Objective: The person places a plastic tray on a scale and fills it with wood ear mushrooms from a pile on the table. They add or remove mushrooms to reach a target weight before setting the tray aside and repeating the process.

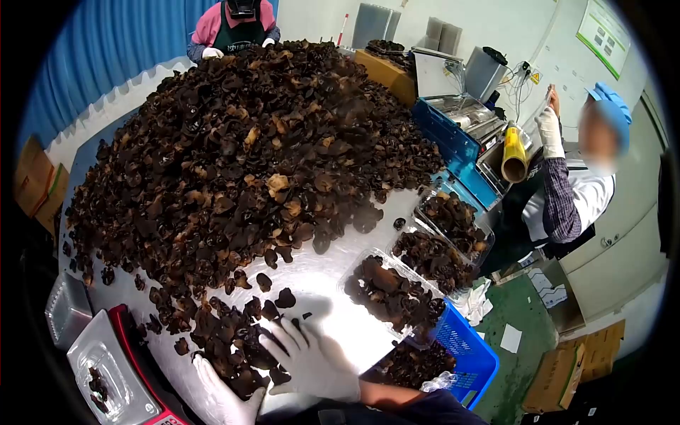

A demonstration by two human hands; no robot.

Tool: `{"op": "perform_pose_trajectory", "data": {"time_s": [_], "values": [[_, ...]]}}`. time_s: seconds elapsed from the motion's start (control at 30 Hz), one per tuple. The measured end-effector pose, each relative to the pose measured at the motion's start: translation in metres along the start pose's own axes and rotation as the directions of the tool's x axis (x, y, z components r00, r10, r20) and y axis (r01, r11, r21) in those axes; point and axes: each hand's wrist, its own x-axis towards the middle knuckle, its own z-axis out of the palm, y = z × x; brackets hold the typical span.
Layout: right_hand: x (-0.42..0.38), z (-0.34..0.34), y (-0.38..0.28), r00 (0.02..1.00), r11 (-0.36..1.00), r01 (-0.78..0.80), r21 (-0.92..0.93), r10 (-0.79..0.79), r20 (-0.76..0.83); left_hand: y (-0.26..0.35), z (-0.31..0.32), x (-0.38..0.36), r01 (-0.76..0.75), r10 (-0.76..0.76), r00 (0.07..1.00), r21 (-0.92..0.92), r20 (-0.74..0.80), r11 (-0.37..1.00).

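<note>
A huge heap of dark brown dried mushrooms (248, 156) covers a steel table (322, 280). My right hand (308, 358), in a white glove, lies flat with fingers spread on the small near cluster of mushrooms (227, 336). My left hand (223, 397), also gloved, rests at the near edge beside that cluster, fingers extended. Neither hand grips anything. At my left a clear plastic tray (110, 375) with a few mushroom pieces sits on a red scale (134, 333).
Three clear trays filled with mushrooms (393, 290) (432, 258) (453, 219) line the table's right edge. A blue crate (464, 347) sits below them. A person in a blue cap (567, 191) works at a wrapping machine (460, 134); another in pink (234, 28) stands at the far end.
</note>
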Motion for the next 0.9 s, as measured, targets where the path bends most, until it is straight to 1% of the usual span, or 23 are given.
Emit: {"op": "perform_pose_trajectory", "data": {"time_s": [0.03,0.07,0.1,0.13,0.17,0.2,0.23,0.27,0.3,0.37,0.4,0.43,0.53,0.7,0.77,0.8,0.9], "values": [[0.0,0.011,-0.001,1.0,0.999,-0.008,0.04,0.008,-0.001,0.002,-0.013,0.016,0.109,-0.087,0.968,-0.08,0.237,0.991],[0.0,0.015,0.0,0.999,0.998,0.007,0.056,-0.005,-0.037,0.011,-0.019,0.016,0.025,-0.033,0.991,0.065,0.127,0.998],[0.002,0.017,-0.001,1.0,0.998,-0.008,0.061,0.01,-0.027,0.02,-0.026,0.015,-0.044,0.039,0.999,0.216,0.027,0.975],[0.003,0.015,-0.001,1.0,0.995,-0.012,0.095,0.015,-0.027,0.026,-0.035,0.024,-0.017,-0.001,0.988,0.119,0.153,0.993],[0.004,0.012,0.0,0.999,0.992,-0.016,0.127,0.02,-0.028,0.004,-0.012,0.008,-0.062,0.053,0.998,0.226,0.045,0.972],[0.002,0.012,0.001,0.996,0.981,-0.037,0.189,0.051,-0.068,-0.022,0.015,-0.006,-0.057,0.053,0.998,0.142,0.033,0.988],[-0.001,0.014,0.004,0.994,0.974,-0.067,0.215,0.085,-0.076,-0.038,0.033,-0.01,-0.052,0.051,0.998,0.058,0.019,0.997],[0.0,0.015,0.005,0.984,0.959,-0.074,0.272,0.115,-0.135,-0.029,0.028,-0.002,-0.051,0.05,0.998,0.031,0.022,0.998],[0.001,0.016,0.005,0.97,0.941,-0.078,0.329,0.148,-0.193,-0.012,0.017,0.01,-0.046,0.044,0.998,0.038,0.035,0.998],[0.001,0.027,0.005,0.95,0.932,-0.102,0.348,0.195,-0.244,0.009,0.003,0.024,-0.032,0.03,0.998,0.052,0.049,0.998],[0.004,0.021,0.002,0.939,0.931,-0.105,0.349,0.208,-0.272,0.013,0.0,0.03,-0.032,0.029,0.998,0.054,0.055,0.998],[0.0,0.018,0.01,0.957,0.959,-0.046,0.28,0.123,-0.264,0.016,-0.001,0.034,-0.031,0.028,0.998,0.053,0.06,0.998],[0.0,0.019,0.012,0.943,0.946,-0.022,0.324,0.128,-0.309,0.019,-0.003,0.045,-0.027,0.024,0.997,0.046,0.075,0.999],[0.004,0.011,0.011,0.94,0.93,-0.055,0.364,0.171,-0.295,0.018,-0.002,0.06,-0.03,0.027,0.995,0.038,0.095,0.999],[0.003,0.009,0.01,0.957,0.915,-0.136,0.381,0.22,-0.187,0.017,-0.001,0.066,-0.027,0.024,0.994,0.032,0.103,0.999],[0.002,0.009,0.011,0.961,0.911,-0.15,0.385,0.226,-0.16,0.016,0.0,0.067,-0.027,0.024,0.994,0.031,0.107,0.999],[-0.001,0.014,0.014,0.961,0.905,-0.131,0.404,0.216,-0.173,0.014,0.001,0.073,-0.023,0.02,0.993,0.024,0.118,0.999]]}}
